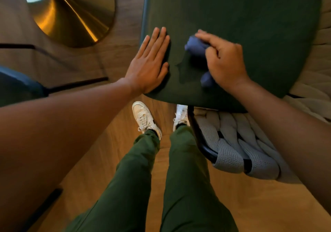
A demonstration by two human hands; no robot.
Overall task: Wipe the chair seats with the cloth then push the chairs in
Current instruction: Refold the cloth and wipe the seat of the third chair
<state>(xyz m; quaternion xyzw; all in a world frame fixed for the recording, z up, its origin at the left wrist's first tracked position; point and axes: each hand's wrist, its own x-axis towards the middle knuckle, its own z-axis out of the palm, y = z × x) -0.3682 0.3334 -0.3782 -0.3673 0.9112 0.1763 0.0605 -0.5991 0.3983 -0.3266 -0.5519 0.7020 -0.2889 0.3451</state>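
A dark green padded chair seat fills the upper right of the head view. My left hand lies flat on the seat's left edge, fingers straight. My right hand grips a bunched blue cloth and presses it onto the seat near its front edge. Part of the cloth pokes out below my palm. A damp streak shows on the seat just left of the cloth.
The brass cone base of a table stands on the floor at upper left. Another blue-green chair with black legs sits at the left edge. The chair's woven grey back hangs below the seat. My feet stand on wooden floor.
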